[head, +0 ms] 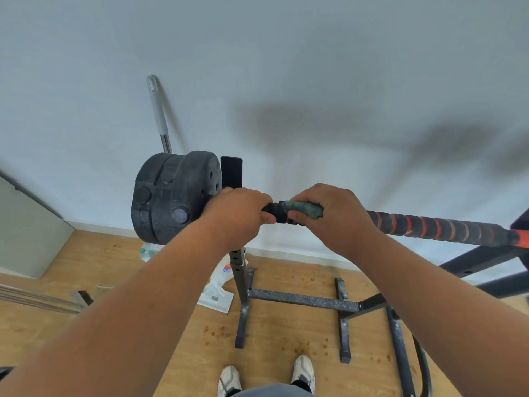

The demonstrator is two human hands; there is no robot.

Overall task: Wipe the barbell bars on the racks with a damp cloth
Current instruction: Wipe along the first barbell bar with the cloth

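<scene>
A barbell bar (pixel 435 226) with black-and-red wrapped grip runs across the view at chest height, resting on a dark metal rack (pixel 232 173). Black weight plates (pixel 171 196) sit on its left end. My left hand (pixel 236 214) is closed around the bar just right of the plates. My right hand (pixel 335 216) is wrapped around the bar beside it, pressing a dark green cloth (pixel 303 209) against the bar. A short black stretch of bar shows between the two hands.
The rack's base bars (pixel 303 300) spread over the wooden floor in front of my feet (pixel 303 371). A mop handle (pixel 159 113) leans on the white wall behind the plates. White packaging (pixel 217 293) lies on the floor by the rack post.
</scene>
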